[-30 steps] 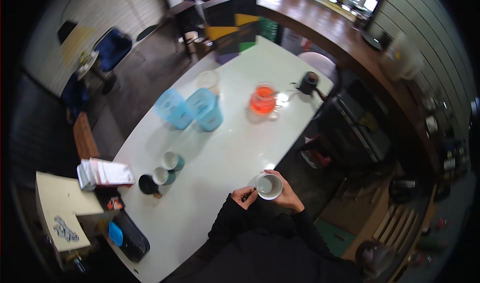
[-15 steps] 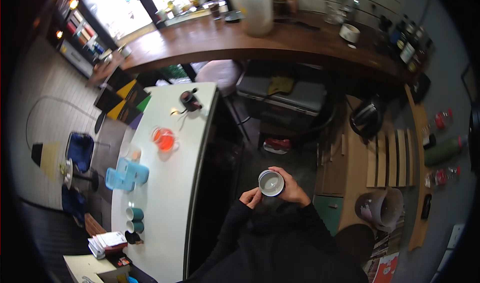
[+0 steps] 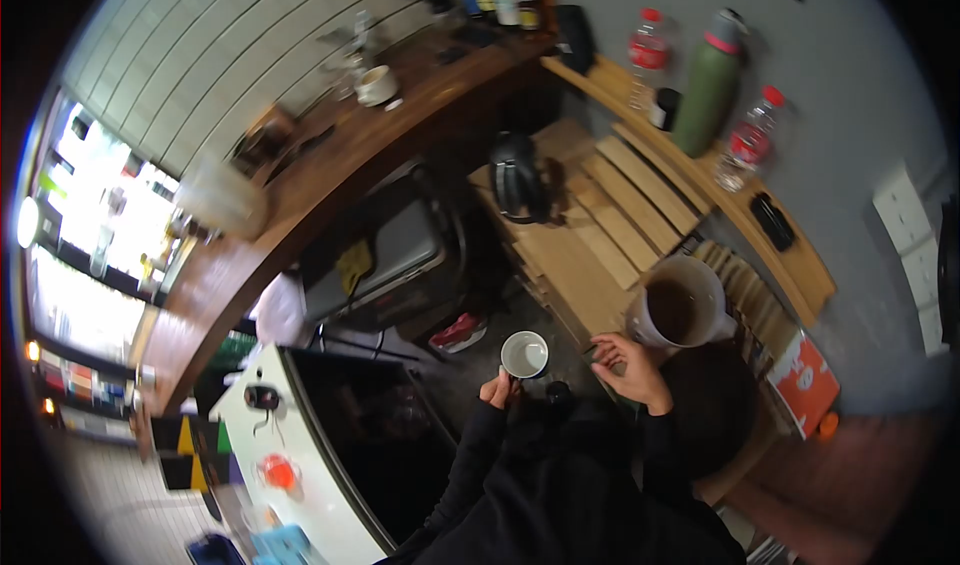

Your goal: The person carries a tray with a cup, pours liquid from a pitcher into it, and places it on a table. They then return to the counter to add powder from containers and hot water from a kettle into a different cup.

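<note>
A cup (image 3: pixel 525 354), pale inside and almost upright with its mouth facing me, is in my left hand (image 3: pixel 496 389), whose fingers close on its lower left side. No drink is plain to see in it. My right hand (image 3: pixel 632 373) is apart from the cup, with bent, parted fingers and nothing clearly in them. Just beyond that hand stands a translucent plastic pitcher (image 3: pixel 645 317) holding brown liquid. Its spout or handle juts out on the right.
Past the pitcher, a black kettle (image 3: pixel 518 180) stands by wooden slats (image 3: pixel 630 200). Along the wall shelf (image 3: pixel 815 275) are a green flask (image 3: pixel 708 90) and red-capped bottles (image 3: pixel 750 143). A white counter (image 3: pixel 330 485) lies at lower left, and a red shoe (image 3: pixel 458 332) is on the floor.
My view has turned to the right. The right hand has let go of the cup and moved right towards the pitcher, while the left hand keeps the cup.
</note>
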`<state>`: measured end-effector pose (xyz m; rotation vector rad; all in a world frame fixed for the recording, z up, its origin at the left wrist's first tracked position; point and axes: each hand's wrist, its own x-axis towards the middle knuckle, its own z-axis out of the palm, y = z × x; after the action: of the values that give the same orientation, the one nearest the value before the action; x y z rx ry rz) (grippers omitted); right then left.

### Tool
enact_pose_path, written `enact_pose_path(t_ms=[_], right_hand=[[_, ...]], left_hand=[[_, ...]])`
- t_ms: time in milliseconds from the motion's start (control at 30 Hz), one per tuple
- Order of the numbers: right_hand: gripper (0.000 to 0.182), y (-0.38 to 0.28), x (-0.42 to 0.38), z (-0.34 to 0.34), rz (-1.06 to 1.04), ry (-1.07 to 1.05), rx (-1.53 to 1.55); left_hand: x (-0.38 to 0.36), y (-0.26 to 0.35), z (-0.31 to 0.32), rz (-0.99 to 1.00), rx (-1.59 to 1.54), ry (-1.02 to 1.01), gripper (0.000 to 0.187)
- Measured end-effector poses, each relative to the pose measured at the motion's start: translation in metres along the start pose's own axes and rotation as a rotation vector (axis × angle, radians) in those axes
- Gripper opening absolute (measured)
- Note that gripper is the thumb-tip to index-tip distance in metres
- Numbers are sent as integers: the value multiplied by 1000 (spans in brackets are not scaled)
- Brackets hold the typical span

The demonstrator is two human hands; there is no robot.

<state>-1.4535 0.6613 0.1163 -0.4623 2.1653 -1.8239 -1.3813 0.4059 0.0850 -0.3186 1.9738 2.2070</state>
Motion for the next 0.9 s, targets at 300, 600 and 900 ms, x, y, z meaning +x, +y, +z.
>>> enact_pose_path(t_ms=[300,600,900], right_hand=[[13,15,-62,-81,4,1121,-58],[38,70,-30,-122,221,1249,-7],[29,45,-13,-99,162,1205,-15]], left_hand=[[99,-34,15,-212,-222,-353,44],[184,-27,30,-158,10,-404,49],[217,-59,19,-252,-49,-236,47]])
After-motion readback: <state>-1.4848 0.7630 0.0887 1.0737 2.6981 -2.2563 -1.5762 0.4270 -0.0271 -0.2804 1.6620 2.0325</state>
